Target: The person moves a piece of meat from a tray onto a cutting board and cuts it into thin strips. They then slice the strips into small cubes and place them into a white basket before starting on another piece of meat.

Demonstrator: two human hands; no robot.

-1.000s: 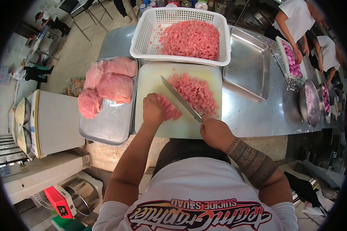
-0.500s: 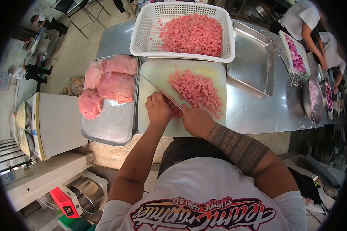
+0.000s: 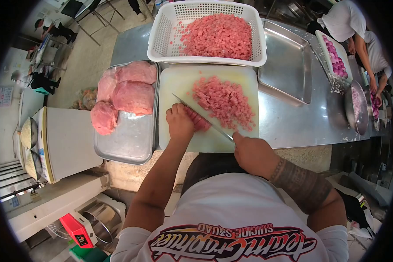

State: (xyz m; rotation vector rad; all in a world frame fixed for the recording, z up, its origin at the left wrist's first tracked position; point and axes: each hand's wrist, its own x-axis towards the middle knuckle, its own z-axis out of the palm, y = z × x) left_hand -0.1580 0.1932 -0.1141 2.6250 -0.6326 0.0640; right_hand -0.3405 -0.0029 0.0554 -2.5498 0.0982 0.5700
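My right hand (image 3: 254,153) is closed round the handle of a long knife (image 3: 214,125), whose blade slants up and left over the cutting board (image 3: 172,139). Under the curled fingers of my left hand (image 3: 180,122) lies a piece of sliced raw meat (image 3: 197,118), pressed to the board beside the blade. A heap of diced meat (image 3: 225,102) spreads on the board to the right of the knife. On the left, a metal tray (image 3: 126,142) bears several large raw meat pieces (image 3: 133,96).
Behind the board stands a white perforated basket (image 3: 161,51) holding much diced meat. An empty-looking steel tray (image 3: 288,65) is at its right. Farther right, people in white shirts (image 3: 343,19) work by a board of purple onions (image 3: 334,56) and a metal bowl (image 3: 358,109).
My right hand has drawn the knife back toward me and to the right, so its tip is nearer my left hand. My left hand still holds the meat in nearly the same place.
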